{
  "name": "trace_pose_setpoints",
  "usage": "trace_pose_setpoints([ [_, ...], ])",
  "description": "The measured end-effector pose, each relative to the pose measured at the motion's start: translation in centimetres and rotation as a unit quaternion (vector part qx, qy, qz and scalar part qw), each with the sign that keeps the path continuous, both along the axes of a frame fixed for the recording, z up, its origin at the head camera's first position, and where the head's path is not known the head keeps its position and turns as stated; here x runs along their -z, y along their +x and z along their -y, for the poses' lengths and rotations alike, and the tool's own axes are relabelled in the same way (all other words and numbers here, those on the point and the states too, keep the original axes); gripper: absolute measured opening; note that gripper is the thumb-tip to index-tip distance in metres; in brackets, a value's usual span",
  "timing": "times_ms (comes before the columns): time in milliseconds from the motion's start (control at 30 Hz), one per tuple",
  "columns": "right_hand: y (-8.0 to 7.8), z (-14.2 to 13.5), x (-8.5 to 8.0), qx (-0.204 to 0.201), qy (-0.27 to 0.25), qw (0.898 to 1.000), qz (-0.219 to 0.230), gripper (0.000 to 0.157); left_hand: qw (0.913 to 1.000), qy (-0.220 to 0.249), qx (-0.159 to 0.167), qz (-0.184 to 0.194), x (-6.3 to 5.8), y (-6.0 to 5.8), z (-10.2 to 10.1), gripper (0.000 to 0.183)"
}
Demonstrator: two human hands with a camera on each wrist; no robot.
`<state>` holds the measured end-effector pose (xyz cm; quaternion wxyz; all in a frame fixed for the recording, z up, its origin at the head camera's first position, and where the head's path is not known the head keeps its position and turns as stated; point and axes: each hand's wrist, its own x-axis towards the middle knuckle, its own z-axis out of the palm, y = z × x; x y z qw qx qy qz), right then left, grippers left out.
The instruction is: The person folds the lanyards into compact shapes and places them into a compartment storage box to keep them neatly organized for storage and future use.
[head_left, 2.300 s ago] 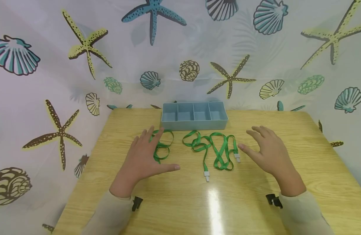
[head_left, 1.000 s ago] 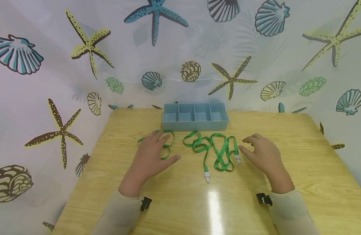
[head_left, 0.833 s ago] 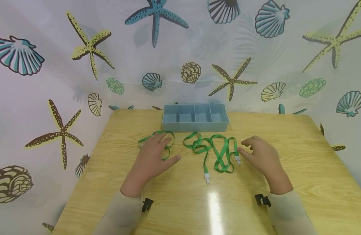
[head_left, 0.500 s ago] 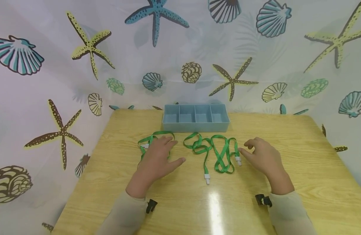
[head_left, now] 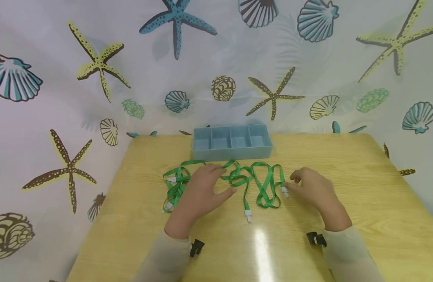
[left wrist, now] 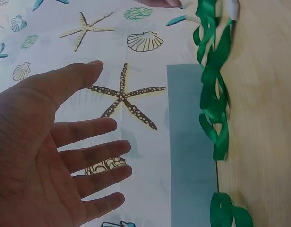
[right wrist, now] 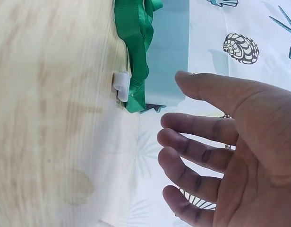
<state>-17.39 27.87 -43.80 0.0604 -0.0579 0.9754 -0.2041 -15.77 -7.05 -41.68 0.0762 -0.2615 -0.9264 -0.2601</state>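
Note:
Several green lanyards with white plastic clips lie across the wooden table. My left hand (head_left: pixel 202 192) is held over the table between the left lanyards (head_left: pixel 175 184) and the middle lanyard (head_left: pixel 239 176), its fingers spread and relaxed, as the left wrist view also shows; it partly covers the left ones. To the right, my right hand (head_left: pixel 313 190) hovers beside the right lanyard (head_left: pixel 265 184), thumb tip near that lanyard's white clip (head_left: pixel 285 192). Its fingers are loosely bent in the right wrist view, with nothing in the palm.
A blue-grey box (head_left: pixel 232 153) with several compartments stands behind the lanyards, near the table's back edge. A white cloth (head_left: pixel 149 70) printed with shells and starfish hangs behind and beside the wooden table (head_left: pixel 343 168).
My left hand has moved right, away from the left lanyards, uncovering them and their clips. My right hand has shifted left toward the right lanyard, fingers bending more. The lanyards have stayed in place.

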Motion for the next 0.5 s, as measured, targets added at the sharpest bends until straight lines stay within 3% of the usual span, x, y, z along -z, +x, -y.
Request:
trace_pose_setpoints([
  [233,0.0,0.1,0.6,-0.007,0.018,1.000,0.007,0.045,0.9999,0.014,0.010,-0.003,0.0,-0.4,-1.5,0.060],
  [500,-0.1,0.3,1.7,-0.018,0.033,0.999,0.000,0.044,0.9923,0.062,0.029,0.103,-1.3,-1.6,-2.8,0.059],
])
